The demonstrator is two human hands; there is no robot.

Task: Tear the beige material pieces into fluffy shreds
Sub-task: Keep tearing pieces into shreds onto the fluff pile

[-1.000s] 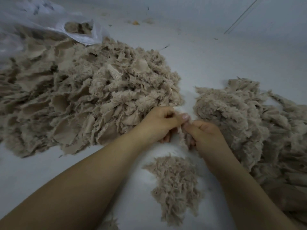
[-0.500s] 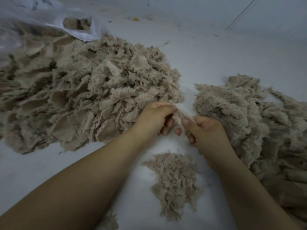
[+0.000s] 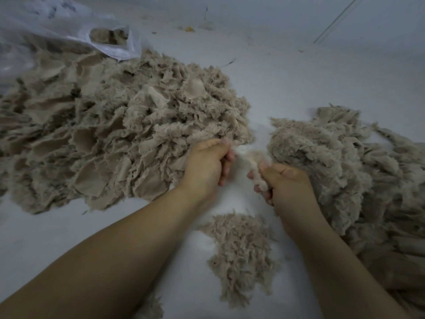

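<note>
A big heap of beige material pieces [image 3: 110,134] covers the left of the white surface. A second heap of beige material [image 3: 345,171] lies on the right. My left hand [image 3: 207,166] and my right hand [image 3: 285,185] are fists between the two heaps, a short gap apart. A small beige piece [image 3: 255,166] stretches between them, thinned and fuzzy in the middle; each hand pinches one end. Below the hands lies a small pile of fluffy shreds [image 3: 241,252].
A clear plastic bag [image 3: 69,26] holding more beige material lies at the back left. The white surface [image 3: 287,77] runs back to a wall with small bits of debris [image 3: 189,29]. A few shreds [image 3: 151,309] lie by my left forearm.
My hands have drawn apart sideways, the left one to the left and the right one lower. The piece between them has stretched out and frayed.
</note>
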